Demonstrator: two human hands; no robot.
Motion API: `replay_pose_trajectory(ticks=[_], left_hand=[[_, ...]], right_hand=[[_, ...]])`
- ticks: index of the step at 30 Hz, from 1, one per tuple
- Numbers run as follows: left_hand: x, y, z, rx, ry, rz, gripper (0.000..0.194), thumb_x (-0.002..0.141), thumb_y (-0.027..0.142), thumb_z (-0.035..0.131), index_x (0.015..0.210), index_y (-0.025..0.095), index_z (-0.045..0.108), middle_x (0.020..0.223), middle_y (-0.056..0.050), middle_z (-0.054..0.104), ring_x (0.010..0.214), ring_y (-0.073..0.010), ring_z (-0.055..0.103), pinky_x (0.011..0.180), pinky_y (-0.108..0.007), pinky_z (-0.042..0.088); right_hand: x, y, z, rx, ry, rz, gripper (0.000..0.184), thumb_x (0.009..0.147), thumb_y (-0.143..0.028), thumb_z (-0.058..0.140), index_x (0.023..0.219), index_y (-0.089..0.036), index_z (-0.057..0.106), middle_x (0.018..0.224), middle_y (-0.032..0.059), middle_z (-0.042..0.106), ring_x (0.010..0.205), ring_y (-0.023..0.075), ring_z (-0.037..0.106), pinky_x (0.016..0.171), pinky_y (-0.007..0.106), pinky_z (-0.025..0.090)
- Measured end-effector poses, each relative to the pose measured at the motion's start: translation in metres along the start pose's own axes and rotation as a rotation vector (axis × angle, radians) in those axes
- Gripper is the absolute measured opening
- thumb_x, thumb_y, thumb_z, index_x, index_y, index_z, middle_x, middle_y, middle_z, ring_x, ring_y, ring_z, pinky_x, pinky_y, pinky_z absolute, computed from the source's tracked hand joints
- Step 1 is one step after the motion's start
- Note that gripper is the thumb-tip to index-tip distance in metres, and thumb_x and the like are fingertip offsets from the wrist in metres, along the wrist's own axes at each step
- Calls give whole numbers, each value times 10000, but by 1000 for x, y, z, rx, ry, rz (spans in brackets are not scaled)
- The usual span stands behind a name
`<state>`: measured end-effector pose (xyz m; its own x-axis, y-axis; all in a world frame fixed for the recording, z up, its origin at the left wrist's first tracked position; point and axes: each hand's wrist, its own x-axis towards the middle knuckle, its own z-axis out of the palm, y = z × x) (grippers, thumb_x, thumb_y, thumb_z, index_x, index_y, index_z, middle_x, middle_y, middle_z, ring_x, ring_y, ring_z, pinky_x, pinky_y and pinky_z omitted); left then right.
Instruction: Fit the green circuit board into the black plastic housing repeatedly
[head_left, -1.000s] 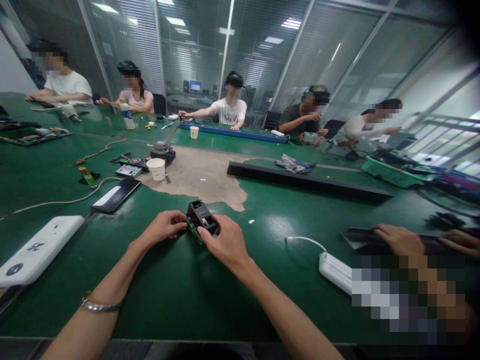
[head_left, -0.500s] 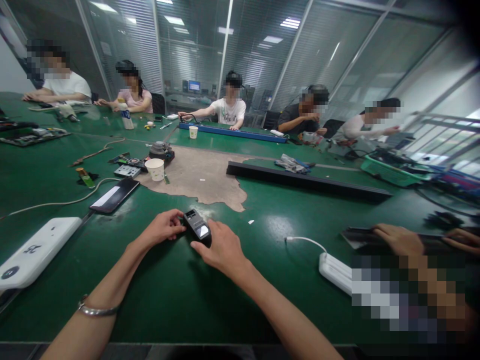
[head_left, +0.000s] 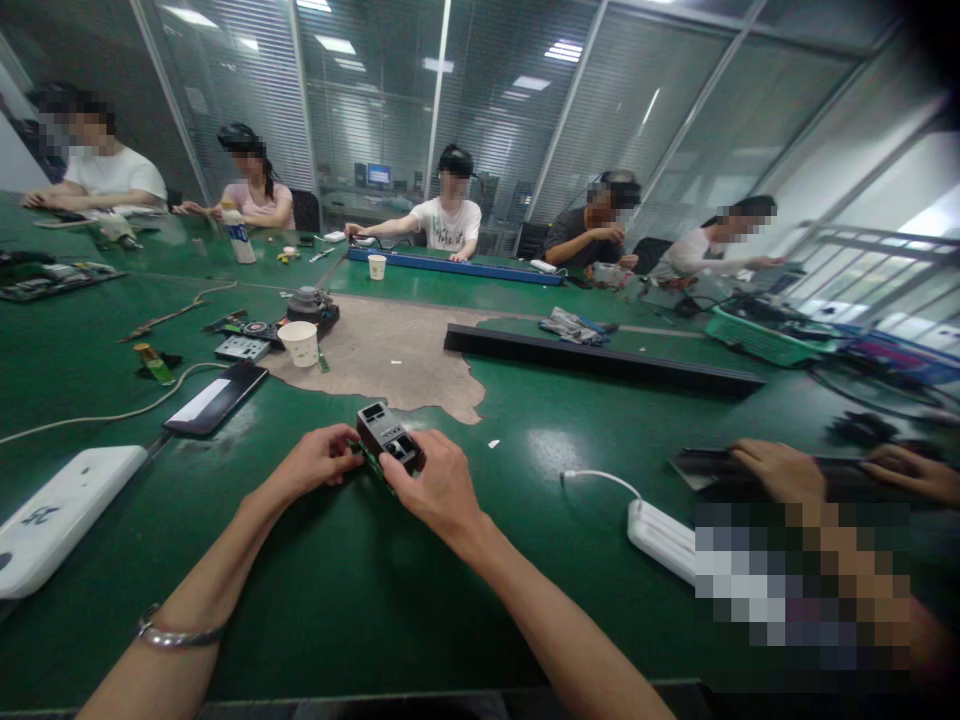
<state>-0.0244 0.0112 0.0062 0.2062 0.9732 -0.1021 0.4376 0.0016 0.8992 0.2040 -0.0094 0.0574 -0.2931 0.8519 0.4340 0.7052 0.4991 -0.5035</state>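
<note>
Your right hand [head_left: 439,480] grips black device [head_left: 385,430], hiding its right side. Left hand [head_left: 319,462] curled at green board [head_left: 372,467], hold unclear.

Upside-down handwritten number [head_left: 39,516], apparently 25, on a white device [head_left: 79,515], and unclear lettering [head_left: 452,234] on a white T-shirt [head_left: 433,222]

The head view looks forward and slightly down from above the near edge of the broad, glossy green table [head_left: 360,610], close to the bare left hand [head_left: 322,458] and bare right hand [head_left: 439,478]. It faces the tall glass partition [head_left: 375,110] with pale upright frames, beyond the table's far side.
</note>
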Motion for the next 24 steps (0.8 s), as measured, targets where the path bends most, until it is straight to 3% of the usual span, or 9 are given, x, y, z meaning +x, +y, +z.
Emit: replay_pose_trajectory(ticks=[5, 13, 16, 21, 24], left_hand=[[1, -1, -1, 50, 1, -17, 423, 760, 469, 633, 1059, 171, 597, 679, 10, 616, 514, -125, 587, 464, -216, 455], [0, 0, 0, 57, 6, -14, 385, 781, 456, 604, 1011, 149, 630, 654, -7, 622, 495, -116, 568, 463, -212, 426], [-1, -1, 1, 53, 17, -18, 395, 785, 462, 597, 1017, 145, 634, 645, -8, 618, 497, -116, 567, 460, -209, 416], [0, -2, 0, 55, 20, -20, 427, 779, 472, 605, 1052, 145, 628, 675, -21, 638, 500, -117, 572, 465, -210, 417], [0, -2, 0, 62, 21, -8, 454, 784, 472, 604, 1100, 147, 618, 680, -23, 643, 494, -115, 569, 469, -209, 420]], right_hand=[[8, 21, -17, 17, 90, 16, 236, 860, -402, 553, 869, -180, 633, 846, 47, 640, 786, 176, 571, 707, 275, 422], [-16, 66, -14, -85, 28, 147, 294, 832, -428, 562, 964, -184, 659, 890, 73, 658, 806, 215, 606, 722, 311, 455], [-23, 73, -11, -97, -8, 173, 318, 829, -438, 556, 1001, -189, 652, 921, 79, 657, 824, 223, 613, 735, 324, 470], [-25, 74, -11, -115, 41, 135, 537, 785, -514, 597, 1191, -163, 574, 1075, 125, 617, 998, 275, 578, 850, 394, 474], [-25, 75, -10, -95, 48, 110, 529, 783, -507, 602, 1186, -166, 572, 1088, 126, 605, 1029, 282, 558, 884, 420, 464]])
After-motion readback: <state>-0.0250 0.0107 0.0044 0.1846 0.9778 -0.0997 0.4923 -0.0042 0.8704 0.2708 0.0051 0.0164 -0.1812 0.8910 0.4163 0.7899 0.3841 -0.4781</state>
